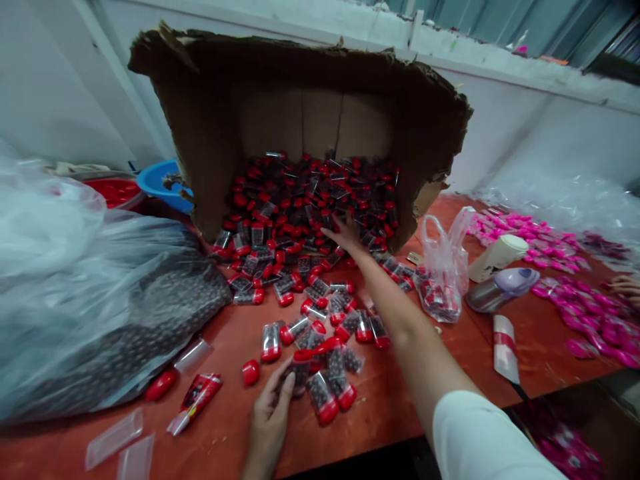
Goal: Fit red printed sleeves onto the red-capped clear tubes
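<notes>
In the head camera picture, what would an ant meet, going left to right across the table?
Clear plastic pieces → red packet → small red cap → carrier bag → white tube → pink pile.

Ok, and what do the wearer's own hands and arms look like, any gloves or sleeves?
Both bare, no gloves: left hand, right hand. No watch or bracelet shows on either wrist. Right arm has a plain whitish short sleeve, ending above the elbow. Left sleeve is out of frame.
</notes>
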`<action>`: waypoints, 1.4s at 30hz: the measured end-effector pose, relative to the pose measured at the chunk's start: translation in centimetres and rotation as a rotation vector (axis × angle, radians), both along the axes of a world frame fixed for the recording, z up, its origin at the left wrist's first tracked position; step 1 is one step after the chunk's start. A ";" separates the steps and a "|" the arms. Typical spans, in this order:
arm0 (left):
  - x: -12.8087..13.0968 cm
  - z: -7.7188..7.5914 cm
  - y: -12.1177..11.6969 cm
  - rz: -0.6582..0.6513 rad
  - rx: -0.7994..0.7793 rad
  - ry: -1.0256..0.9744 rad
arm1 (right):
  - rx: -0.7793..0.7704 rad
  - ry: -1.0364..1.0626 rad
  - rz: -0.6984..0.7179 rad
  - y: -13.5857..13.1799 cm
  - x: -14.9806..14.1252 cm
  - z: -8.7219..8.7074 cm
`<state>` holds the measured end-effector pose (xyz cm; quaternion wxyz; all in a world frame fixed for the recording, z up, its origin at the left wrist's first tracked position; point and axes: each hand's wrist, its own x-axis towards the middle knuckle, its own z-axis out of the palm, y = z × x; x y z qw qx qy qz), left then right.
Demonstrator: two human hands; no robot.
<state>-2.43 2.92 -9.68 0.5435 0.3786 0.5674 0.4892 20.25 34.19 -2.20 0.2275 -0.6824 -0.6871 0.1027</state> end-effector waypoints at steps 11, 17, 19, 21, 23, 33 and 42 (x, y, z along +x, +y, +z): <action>0.1 0.2 0.2 0.010 0.004 0.005 | -0.183 -0.230 0.374 -7.7 -3.0 -3.0; 0.2 0.4 0.1 -0.012 0.034 0.000 | -0.129 -0.213 0.416 -13.5 -2.6 -3.4; 0.3 0.7 0.1 -0.013 0.033 0.005 | -0.152 -0.168 0.453 -13.9 -1.8 -3.0; 0.5 0.9 0.1 -0.018 0.037 0.008 | -0.162 -0.088 0.440 -14.3 -0.6 -2.2; 0.6 1.1 0.1 -0.025 0.041 0.009 | -0.114 0.002 0.375 -15.4 0.8 -1.1; 0.7 0.4 -0.1 0.043 0.091 -0.087 | -0.060 -0.144 0.685 -30.0 2.3 -1.3; 1.9 2.4 -1.7 0.065 0.058 -0.367 | 0.115 0.427 0.248 -32.3 -1.2 -3.1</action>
